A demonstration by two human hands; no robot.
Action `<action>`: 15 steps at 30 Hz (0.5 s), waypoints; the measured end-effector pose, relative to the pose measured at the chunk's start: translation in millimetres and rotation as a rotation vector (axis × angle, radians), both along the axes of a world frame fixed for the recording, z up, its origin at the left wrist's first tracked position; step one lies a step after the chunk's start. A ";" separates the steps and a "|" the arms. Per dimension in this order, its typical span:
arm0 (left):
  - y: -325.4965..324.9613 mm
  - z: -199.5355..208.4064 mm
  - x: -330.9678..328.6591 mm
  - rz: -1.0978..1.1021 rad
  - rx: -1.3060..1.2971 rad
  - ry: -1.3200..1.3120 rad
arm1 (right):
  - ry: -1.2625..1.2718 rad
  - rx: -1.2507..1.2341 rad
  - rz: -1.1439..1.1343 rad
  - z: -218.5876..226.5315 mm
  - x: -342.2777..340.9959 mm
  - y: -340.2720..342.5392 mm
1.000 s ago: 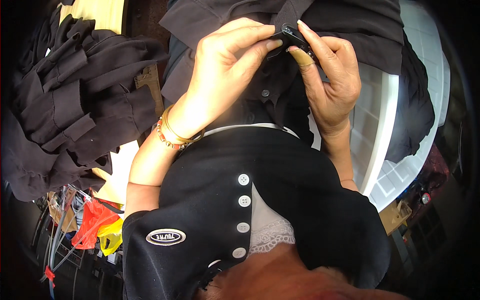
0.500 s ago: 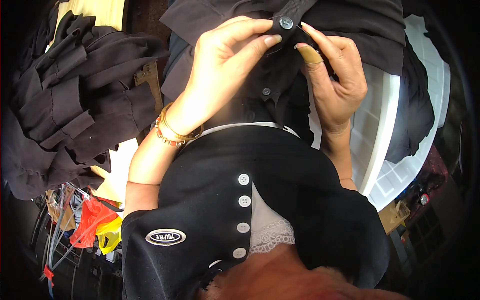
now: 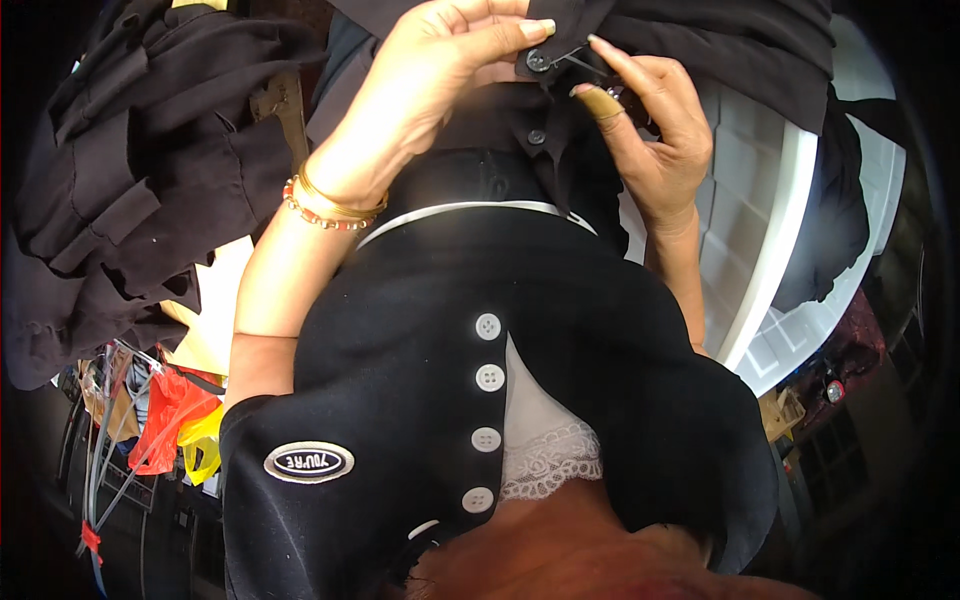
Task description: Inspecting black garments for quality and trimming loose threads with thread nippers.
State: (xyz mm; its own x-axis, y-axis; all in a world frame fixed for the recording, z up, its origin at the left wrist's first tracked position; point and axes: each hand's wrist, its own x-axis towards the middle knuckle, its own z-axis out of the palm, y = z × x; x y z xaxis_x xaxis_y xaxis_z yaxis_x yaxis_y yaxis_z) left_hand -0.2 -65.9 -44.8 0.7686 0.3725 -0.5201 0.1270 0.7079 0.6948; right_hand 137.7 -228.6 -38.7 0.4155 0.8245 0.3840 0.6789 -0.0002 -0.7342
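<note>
My left hand point(image 3: 440, 65), with bracelets at the wrist, pinches the edge of a dark garment point(image 3: 705, 40) beside a dark button point(image 3: 538, 61). A second dark button point(image 3: 536, 137) lies lower on the same cloth. My right hand point(image 3: 655, 130), with a tan band on its thumb, holds a small tool that looks like thread snips point(image 3: 585, 65). Its thin blades point at the upper button, their tips at its right edge. Most of its body is hidden between my thumb and fingers. Some of my left fingers are behind the cloth or cut off by the upper edge.
A heap of dark garments point(image 3: 110, 190) lies at the left. Below it hang a red plastic bag point(image 3: 170, 415) and a yellow one point(image 3: 203, 440). On the right, a white basket point(image 3: 765, 260) stands close to my right forearm, with more dark cloth point(image 3: 825, 220) beyond its rim.
Both hands have shifted slightly up and left in the view with the garment. The snips' blades now reach the button, where they were apart from it before.
</note>
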 end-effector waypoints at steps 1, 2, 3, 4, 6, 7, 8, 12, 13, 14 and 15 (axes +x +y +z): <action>-0.4 2.0 -1.6 0.023 -0.072 -0.104 | -0.003 -0.014 0.018 -2.1 -1.9 -1.5; -0.8 3.7 -2.3 0.023 -0.076 -0.101 | 0.014 -0.022 0.023 -3.2 -5.9 -4.2; -1.4 5.5 -2.8 0.050 -0.065 -0.115 | 0.016 -0.024 0.023 -4.4 -7.3 -4.8; -1.8 7.0 -2.8 0.076 -0.053 -0.129 | -0.016 -0.012 0.013 -4.9 -9.1 -5.4; -2.4 9.0 -3.0 0.087 -0.028 -0.116 | -0.049 0.000 0.001 -3.8 -10.5 -5.1; -2.6 9.2 -3.4 0.098 -0.003 -0.106 | -0.033 0.014 -0.001 -2.2 -10.7 -4.7; -3.4 9.2 -4.6 0.097 -0.003 -0.108 | -0.001 0.024 -0.011 -0.3 -10.3 -3.8; -6.3 4.8 -9.8 0.094 0.194 -0.113 | -0.035 0.027 0.010 3.7 -9.1 4.4; -7.1 3.0 -10.4 0.099 0.228 -0.108 | -0.033 0.045 0.022 2.2 -8.7 8.3; -6.9 0.5 -8.8 0.101 0.229 -0.109 | -0.015 0.054 0.029 0.2 -8.5 11.8; -7.6 -1.4 -8.9 0.104 0.227 -0.157 | -0.032 0.064 0.039 -2.1 -8.3 14.9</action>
State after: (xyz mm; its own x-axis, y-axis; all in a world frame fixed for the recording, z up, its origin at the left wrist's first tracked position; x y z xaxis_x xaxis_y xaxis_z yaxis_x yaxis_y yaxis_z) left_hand -9.1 -73.5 -46.1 0.7846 0.5466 -0.2926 -0.0591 0.5358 0.8423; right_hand 129.4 -213.7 -40.9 0.3705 0.8129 0.4493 0.7008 0.0729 -0.7096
